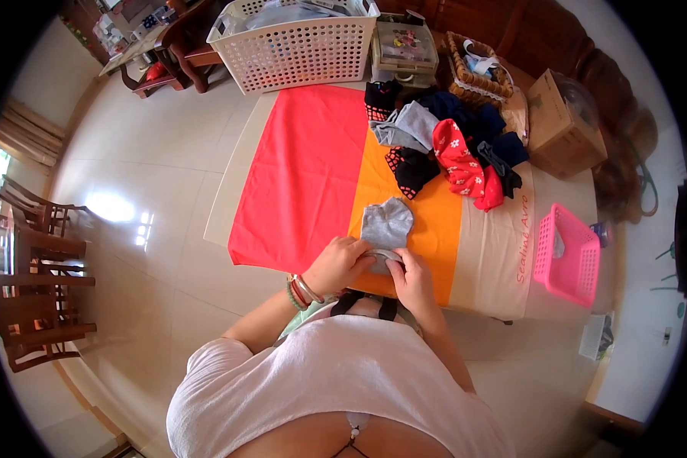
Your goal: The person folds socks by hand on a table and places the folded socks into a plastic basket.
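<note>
A light grey sock (pixel 387 220) lies on the orange part of the cloth, close to the table's front edge. Its near end is bunched, and both hands have closed on this end. My left hand (pixel 338 265), with bracelets at the wrist, pinches it from the left. From the right, my right hand (pixel 413 278) grips the same folded edge with thumb and fingers. Just beyond is a pile with grey fabric (pixel 412 126), a red flowered piece (pixel 462 162) and a black piece with red netting (pixel 412 169).
The red, orange and beige cloth (pixel 301 168) covers much of the table. At the back stand a white perforated basket (pixel 298 57), a clear-lidded box (pixel 404 46), a wicker basket (pixel 473 84) and a cardboard box (pixel 561 126). A pink basket (pixel 546 259) sits at the right.
</note>
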